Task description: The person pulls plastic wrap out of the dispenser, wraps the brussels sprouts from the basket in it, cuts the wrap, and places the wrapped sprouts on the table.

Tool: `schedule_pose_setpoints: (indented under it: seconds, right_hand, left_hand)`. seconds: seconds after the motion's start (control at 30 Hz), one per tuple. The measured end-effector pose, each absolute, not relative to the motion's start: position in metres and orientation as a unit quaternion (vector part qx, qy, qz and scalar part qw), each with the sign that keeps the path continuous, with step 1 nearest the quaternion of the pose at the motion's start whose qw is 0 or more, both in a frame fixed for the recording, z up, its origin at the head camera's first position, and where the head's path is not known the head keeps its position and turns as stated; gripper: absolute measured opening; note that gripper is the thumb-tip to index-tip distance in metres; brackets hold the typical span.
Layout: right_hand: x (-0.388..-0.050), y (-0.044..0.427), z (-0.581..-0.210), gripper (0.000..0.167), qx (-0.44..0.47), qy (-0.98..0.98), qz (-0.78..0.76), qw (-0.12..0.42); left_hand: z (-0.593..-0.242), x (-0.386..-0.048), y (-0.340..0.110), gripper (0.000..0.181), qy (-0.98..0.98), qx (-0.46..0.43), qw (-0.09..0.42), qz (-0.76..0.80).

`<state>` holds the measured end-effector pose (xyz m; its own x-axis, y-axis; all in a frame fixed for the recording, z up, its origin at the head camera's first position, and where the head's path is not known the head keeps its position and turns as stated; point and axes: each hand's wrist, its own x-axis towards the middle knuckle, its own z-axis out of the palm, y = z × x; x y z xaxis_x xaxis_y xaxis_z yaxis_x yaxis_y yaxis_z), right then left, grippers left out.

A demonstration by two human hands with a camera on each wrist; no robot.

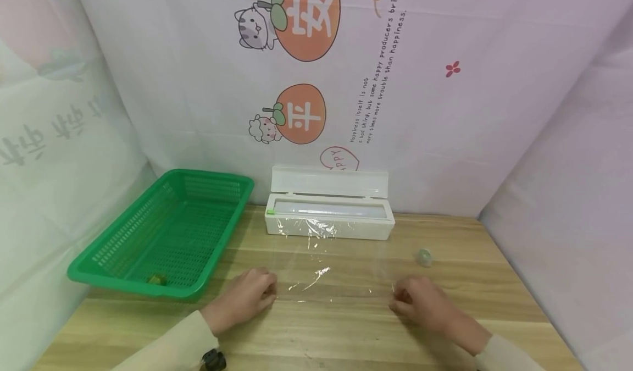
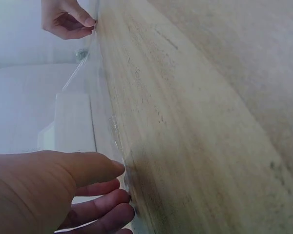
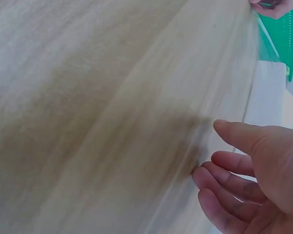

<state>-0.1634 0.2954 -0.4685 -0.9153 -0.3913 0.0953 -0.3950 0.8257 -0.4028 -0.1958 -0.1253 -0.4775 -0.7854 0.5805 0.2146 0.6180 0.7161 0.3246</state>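
We've got the clear film (image 1: 321,275) spread over the bench (image 1: 346,338) btwn the white box (image 1: 328,229) & our hands. L hand (image 1: 247,297) pinches its near L corner, R hand (image 1: 422,299) the near R one, so each grip is closed on film; prob. set wide apart to keep the sheet flat & stop it clinging to itself. Box's lid (image 1: 328,183) stands up at the back, likely so film can feed out. Green basket (image 1: 128,288) sits L, small glassy ball (image 1: 423,257) R, prob. to leave the middle for the sheet.
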Motion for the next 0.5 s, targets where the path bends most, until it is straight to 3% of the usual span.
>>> schedule_pose_setpoints:
  seconds: [0.27, 0.4, 0.5]
  right_hand:
    - [-0.169, 0.291, -0.461, 0.016, 0.22, -0.958, 0.176, 0.052]
    - [-0.171, 0.289, -0.466, 0.016, 0.251, -0.951, 0.177, 0.045]
    - [-0.172, 0.291, -0.471, 0.014, 0.252, -0.95, 0.181, 0.041]
  left_hand:
    - [-0.474, -0.197, -0.131, 0.012, -0.93, -0.306, 0.047, -0.197]
    - [-0.463, -0.194, -0.133, 0.009, -0.93, -0.304, 0.052, -0.198]
    - [-0.446, -0.19, -0.135, 0.017, -0.925, -0.311, 0.048, -0.211]
